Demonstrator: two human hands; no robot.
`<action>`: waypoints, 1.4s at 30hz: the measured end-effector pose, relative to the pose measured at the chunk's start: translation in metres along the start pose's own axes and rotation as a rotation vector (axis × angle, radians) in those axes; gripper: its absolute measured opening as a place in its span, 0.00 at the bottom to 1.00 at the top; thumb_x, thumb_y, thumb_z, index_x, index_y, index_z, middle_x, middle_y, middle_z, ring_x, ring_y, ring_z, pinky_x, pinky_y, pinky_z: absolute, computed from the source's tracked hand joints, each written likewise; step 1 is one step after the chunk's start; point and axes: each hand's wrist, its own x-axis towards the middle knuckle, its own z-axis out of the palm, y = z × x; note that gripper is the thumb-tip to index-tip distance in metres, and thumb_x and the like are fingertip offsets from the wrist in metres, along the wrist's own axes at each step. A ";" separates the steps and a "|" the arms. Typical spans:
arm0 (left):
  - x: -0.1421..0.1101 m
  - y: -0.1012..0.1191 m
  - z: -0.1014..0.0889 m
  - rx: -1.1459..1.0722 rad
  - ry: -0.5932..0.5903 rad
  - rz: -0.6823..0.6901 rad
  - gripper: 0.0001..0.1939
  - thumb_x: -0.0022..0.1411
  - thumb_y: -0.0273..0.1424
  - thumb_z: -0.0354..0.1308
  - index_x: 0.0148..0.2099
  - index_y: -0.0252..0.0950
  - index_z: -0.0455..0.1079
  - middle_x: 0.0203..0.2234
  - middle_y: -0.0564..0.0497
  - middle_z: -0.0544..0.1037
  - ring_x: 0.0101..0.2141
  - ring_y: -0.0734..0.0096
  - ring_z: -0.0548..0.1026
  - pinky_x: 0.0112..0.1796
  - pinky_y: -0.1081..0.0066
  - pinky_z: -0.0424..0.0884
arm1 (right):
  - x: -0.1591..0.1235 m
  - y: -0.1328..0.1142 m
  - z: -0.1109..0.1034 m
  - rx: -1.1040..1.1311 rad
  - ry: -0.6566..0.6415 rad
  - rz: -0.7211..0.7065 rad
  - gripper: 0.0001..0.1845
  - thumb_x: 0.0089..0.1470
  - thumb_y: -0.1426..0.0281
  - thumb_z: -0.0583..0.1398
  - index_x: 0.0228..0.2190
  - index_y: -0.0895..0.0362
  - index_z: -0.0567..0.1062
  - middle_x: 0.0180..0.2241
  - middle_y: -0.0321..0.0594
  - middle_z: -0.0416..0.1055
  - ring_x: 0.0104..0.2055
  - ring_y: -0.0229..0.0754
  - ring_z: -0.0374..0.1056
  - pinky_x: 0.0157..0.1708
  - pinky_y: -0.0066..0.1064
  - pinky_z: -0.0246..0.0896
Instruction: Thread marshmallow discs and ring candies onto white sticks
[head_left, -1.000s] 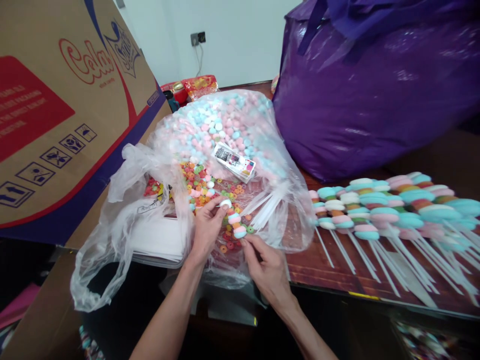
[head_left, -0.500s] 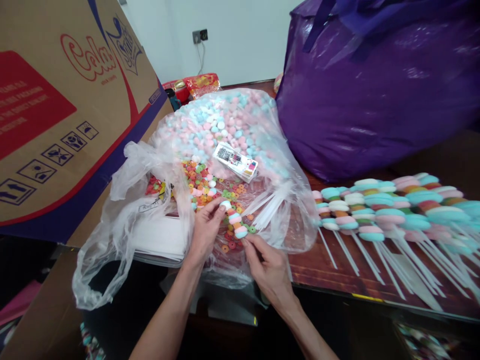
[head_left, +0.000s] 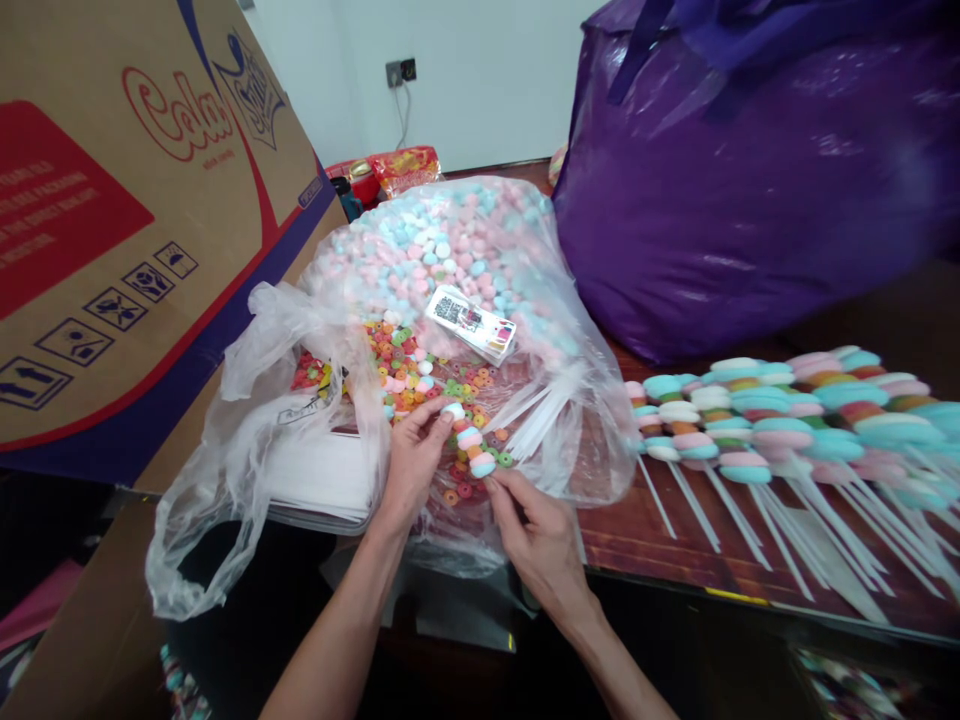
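A candy skewer [head_left: 471,440], with marshmallows and ring gummies stacked on it, slants between my two hands. My left hand [head_left: 418,445] pinches the white marshmallow [head_left: 453,411] at its upper end between thumb and fingers. At the lower end, just under a blue-and-pink marshmallow, my right hand [head_left: 536,525] has thumb and fingertips closed on the stick, which is mostly hidden. Loose ring gummies [head_left: 461,488] lie on clear plastic beneath and behind the skewer. Beyond them a big clear bag [head_left: 517,225] holds pink, blue and white marshmallows.
White sticks [head_left: 544,415] and a stack of printed labels [head_left: 471,325] lie on the plastic. Finished-looking candy skewers [head_left: 780,430] are piled at right. A purple bag [head_left: 735,190] stands behind them, a cardboard box [head_left: 142,220] at left. White sheets [head_left: 322,475] lie left of my hands.
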 end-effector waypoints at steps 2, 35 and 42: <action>-0.001 -0.001 0.000 0.002 -0.005 -0.002 0.14 0.57 0.36 0.65 0.45 0.37 0.80 0.39 0.50 0.83 0.38 0.69 0.78 0.45 0.69 0.73 | 0.000 -0.001 0.000 -0.014 0.007 -0.007 0.10 0.64 0.72 0.55 0.35 0.58 0.77 0.23 0.33 0.70 0.22 0.33 0.66 0.25 0.22 0.59; -0.027 -0.004 0.013 0.211 -0.151 0.024 0.15 0.63 0.32 0.60 0.50 0.35 0.79 0.47 0.45 0.82 0.47 0.62 0.79 0.54 0.61 0.71 | 0.003 0.001 0.003 -0.231 0.082 0.028 0.14 0.63 0.74 0.53 0.24 0.56 0.67 0.17 0.28 0.57 0.17 0.32 0.55 0.21 0.25 0.49; -0.025 -0.008 0.006 -0.145 -0.117 -0.086 0.24 0.64 0.45 0.60 0.58 0.40 0.74 0.53 0.45 0.78 0.51 0.61 0.77 0.55 0.59 0.72 | 0.003 -0.001 0.002 -0.108 -0.008 0.003 0.13 0.65 0.72 0.53 0.29 0.57 0.72 0.19 0.31 0.65 0.19 0.34 0.62 0.22 0.24 0.54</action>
